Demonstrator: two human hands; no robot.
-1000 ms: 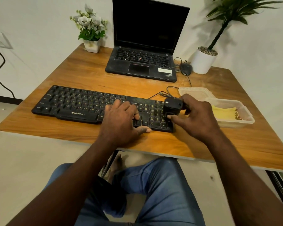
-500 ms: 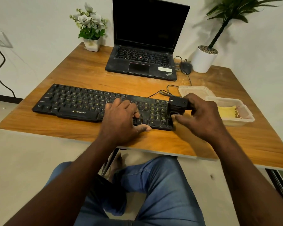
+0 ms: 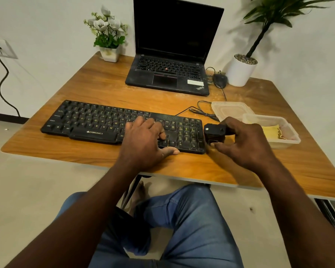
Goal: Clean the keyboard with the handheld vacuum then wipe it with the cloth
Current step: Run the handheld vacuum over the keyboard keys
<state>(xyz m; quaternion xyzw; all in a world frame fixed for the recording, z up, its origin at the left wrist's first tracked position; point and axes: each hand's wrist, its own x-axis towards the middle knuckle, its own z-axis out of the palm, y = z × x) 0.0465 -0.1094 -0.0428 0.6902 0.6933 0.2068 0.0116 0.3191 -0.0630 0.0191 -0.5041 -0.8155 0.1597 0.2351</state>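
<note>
Gripping handheld vacuum (image 3: pixel 214 132) in right hand (image 3: pixel 244 144), I've slid it off keyboard (image 3: pixel 104 122) right end, left hand (image 3: pixel 143 140) resting flat on keys; cloth (image 3: pixel 270 131) next, probably.

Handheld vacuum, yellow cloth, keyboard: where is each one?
handheld vacuum (image 3: pixel 214 132), head view, on its black top.
yellow cloth (image 3: pixel 270 131), head view, on its visible middle.
keyboard (image 3: pixel 94 122), head view, on its left keys.

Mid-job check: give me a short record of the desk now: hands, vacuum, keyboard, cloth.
left hand: rests flat on the keyboard, right of middle, holds nothing
right hand: grips the handheld vacuum
vacuum place: at the keyboard's right end, beside the number pad
cloth: yellow, lying in the clear container, untouched
wiping: not yet begun
</note>
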